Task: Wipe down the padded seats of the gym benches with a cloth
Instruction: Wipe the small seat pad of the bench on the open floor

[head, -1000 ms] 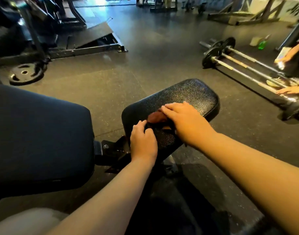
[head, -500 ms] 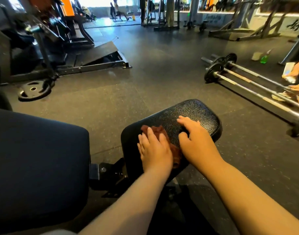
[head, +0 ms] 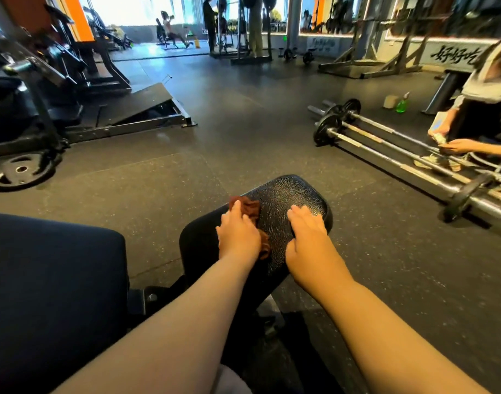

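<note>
My left hand [head: 238, 236] has slid the cloth [head: 248, 207] further up the seat [head: 289, 191], fingers flat on it, right hand [head: 309, 237] spread bare alongside; the cloth looks soft and light, best pressed under my palm

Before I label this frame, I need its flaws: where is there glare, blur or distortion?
Head view: far windows blown out; head view: seat pad glints but looks sharp; head view: wide lens stretches the frame's edges.

My head camera is looking forward and down, sitting close over the seat pad [head: 283, 200] and facing the gym floor [head: 243, 132] beyond its far edge.
</note>
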`<state>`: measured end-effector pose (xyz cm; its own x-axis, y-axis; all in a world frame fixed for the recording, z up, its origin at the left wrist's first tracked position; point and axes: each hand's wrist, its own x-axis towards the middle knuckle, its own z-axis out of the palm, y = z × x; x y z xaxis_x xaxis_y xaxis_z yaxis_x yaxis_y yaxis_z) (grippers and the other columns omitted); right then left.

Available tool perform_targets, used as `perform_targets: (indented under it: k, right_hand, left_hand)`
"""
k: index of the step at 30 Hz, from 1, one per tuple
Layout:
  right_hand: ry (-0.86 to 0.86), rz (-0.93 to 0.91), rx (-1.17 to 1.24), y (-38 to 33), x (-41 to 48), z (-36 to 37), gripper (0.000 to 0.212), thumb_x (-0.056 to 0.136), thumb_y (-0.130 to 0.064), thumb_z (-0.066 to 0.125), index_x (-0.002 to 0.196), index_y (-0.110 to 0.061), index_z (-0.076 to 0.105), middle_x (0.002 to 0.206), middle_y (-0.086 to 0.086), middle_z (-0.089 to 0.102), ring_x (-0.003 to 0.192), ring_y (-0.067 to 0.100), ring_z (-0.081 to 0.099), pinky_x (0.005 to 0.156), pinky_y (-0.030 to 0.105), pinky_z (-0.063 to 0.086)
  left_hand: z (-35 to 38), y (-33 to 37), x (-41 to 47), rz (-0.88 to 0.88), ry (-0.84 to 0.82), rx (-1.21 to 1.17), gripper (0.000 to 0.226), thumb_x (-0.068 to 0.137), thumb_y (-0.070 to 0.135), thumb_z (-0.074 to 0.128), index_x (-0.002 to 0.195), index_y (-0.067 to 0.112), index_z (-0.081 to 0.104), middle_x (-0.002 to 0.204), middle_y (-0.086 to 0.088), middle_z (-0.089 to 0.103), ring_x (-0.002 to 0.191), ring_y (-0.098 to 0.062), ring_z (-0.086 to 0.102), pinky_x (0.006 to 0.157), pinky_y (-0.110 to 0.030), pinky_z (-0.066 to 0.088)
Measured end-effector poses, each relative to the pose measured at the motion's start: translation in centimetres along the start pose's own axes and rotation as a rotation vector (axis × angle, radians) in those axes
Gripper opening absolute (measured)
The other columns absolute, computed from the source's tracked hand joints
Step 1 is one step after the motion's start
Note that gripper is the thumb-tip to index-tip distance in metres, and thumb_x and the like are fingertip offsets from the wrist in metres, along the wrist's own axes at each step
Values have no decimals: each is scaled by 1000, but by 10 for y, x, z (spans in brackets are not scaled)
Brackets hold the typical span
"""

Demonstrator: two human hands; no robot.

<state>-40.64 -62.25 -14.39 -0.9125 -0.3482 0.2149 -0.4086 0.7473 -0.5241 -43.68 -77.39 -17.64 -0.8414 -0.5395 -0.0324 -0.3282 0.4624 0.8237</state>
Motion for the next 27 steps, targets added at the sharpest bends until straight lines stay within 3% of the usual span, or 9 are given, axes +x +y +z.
perform_targets:
  k: [3,10,14,16,18,20,24,26,27]
  right_hand:
    - [-2,12,5,-4,-13,-2,65,95,4,38,157,-8,24,166,5,15,155,17,3,125,30,-5]
    - [19,17,-75,-5,-24,-18,62,94,0,42,154,-8,31,165,8,20,154,19,11,126,32,2]
    - [-23,-53,-75,5,-32,-16,64,93,3,45,155,-7,30,166,4,17,154,20,9,126,35,7]
    - [-30,-36,0,11,-41,-17,64,96,2,44,156,-10,28,166,-2,15,154,14,8,124,26,6]
    - [-30,58,139,14,-46,-22,64,96,2,41,156,-13,29,165,-4,19,152,11,14,119,19,9]
    - [54,209,338,24,-44,-33,60,95,2,37,152,-15,37,160,-3,30,146,13,29,117,22,23]
    - [161,507,636,32,-25,-36,34,98,1,39,122,-11,60,118,7,55,105,20,53,85,31,43]
    - [166,609,818,40,-17,-37,28,96,4,40,81,-15,54,87,9,43,81,20,39,67,35,36]
    - [149,646,892,43,-14,-38,33,96,4,40,72,-18,46,85,10,40,82,21,37,67,38,40]
  left_hand:
    - [-1,8,-22,-69,34,32,47,106,24,30,153,22,31,156,-10,32,147,-36,23,121,-51,18]
    - [4,1,-63,461,-360,23,52,108,29,31,159,28,17,165,-8,16,153,-29,7,125,-45,9]
    - [-5,-16,2,163,-64,-14,49,106,33,31,154,25,32,151,-13,41,136,-33,41,115,-48,34]
    - [-2,-10,38,5,-9,-45,52,97,48,25,143,32,43,144,-15,51,128,-39,49,111,-54,39]
    - [12,15,46,32,-34,-50,48,95,50,27,133,33,52,137,-16,55,128,-42,50,111,-56,38]
    - [36,59,32,208,-95,16,44,103,33,33,144,23,47,146,-13,49,136,-35,43,117,-48,31]
    - [53,94,7,741,-284,152,41,105,18,38,144,22,49,153,-9,44,148,-24,29,122,-44,23]
    - [49,88,12,783,-313,184,40,104,17,41,141,25,52,153,-11,44,147,-25,31,121,-42,24]
    - [44,88,22,740,-282,173,39,104,18,41,140,27,54,149,-12,48,140,-28,42,118,-43,30]
